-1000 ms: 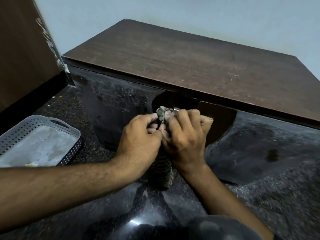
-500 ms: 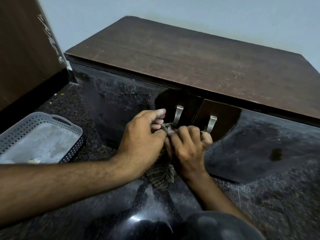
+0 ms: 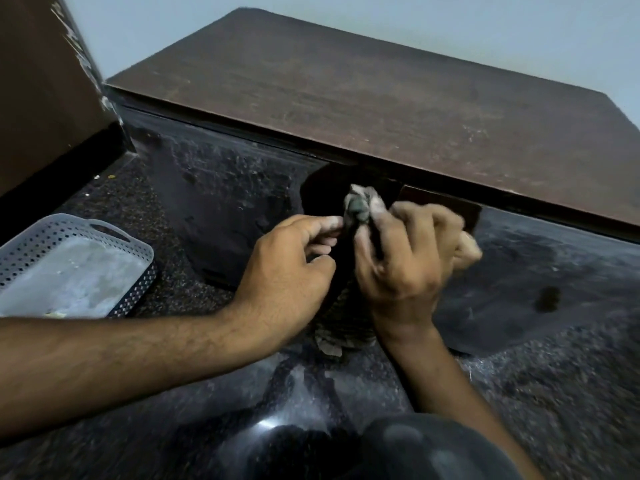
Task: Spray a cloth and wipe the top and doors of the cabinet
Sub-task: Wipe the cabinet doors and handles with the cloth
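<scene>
Two hands work close together at the middle of the cabinet (image 3: 381, 98) front, just under its top edge. The right hand (image 3: 405, 258) has its fingers curled tight round the cloth (image 3: 362, 206). A bunched bit of cloth sticks up above the fist, and the rest hangs down below the wrist to the dark floor (image 3: 554, 393). The left hand (image 3: 287, 268) is partly curled too. Its fingertips touch the cloth from the left side, so it looks like a pinch, but the picture is blurry there.

The step looks like rubbing the spot where the two doors (image 3: 221, 202) meet. The handles are hidden behind the hands. To do it well, keep the cloth pulled snug and slide it up and down the whole spot, not just one bit. Press softly so the doors do not swing. The long tail of cloth could drag on the floor and pick up dirt, so tuck it into the fist.

The brown top looks dusty and scratched, so I think it may need a wipe too. A grey basket (image 3: 69, 268) sits on the floor by the cabinet's left corner.
</scene>
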Motion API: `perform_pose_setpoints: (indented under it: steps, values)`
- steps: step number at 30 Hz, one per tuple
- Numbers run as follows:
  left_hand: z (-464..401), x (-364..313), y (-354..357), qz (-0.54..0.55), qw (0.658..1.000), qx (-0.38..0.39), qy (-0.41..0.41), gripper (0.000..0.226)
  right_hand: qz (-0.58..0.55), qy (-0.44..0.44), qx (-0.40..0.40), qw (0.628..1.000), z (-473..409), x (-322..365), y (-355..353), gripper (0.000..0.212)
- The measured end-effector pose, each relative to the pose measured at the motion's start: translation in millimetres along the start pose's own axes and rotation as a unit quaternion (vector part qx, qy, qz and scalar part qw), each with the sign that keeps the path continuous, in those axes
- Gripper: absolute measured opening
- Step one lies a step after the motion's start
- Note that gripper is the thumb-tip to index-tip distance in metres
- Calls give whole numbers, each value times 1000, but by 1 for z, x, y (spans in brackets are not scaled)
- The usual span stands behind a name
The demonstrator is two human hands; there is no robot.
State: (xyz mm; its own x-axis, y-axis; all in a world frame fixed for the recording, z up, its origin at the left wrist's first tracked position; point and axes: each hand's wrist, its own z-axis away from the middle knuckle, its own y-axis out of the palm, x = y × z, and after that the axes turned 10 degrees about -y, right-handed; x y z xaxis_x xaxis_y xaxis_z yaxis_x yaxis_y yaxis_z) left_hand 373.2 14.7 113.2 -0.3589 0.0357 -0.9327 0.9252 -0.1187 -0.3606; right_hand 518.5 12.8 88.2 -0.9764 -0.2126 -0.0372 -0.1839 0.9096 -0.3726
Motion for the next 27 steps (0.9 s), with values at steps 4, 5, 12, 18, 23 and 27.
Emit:
perform_pose_setpoints:
  steps: [4, 5, 12, 18, 23, 27]
  values:
    - [-1, 0, -1, 11, 1000, 0, -13, 51, 5, -3, 100, 995, 37, 7, 2, 7]
    - [-2, 0, -1, 13, 1000, 0, -17, 51, -3, -3, 111, 994, 41, 8, 1, 7]
    - [-3, 2, 1, 8, 1000, 8, -19, 51, 19, -4, 33, 999, 21, 1, 1, 10]
    - [-1, -11, 3, 27, 998, -25, 49, 55, -6, -24, 91, 996, 35, -1, -8, 12]
    - [4, -20, 8, 21, 993, -8, 113, 54, 19, -13, -4, 1000, 11, -12, -12, 12]
    - [3, -15, 10, 21, 996, 5, 82, 53, 26, -47, 59, 997, 29, -12, -14, 7]
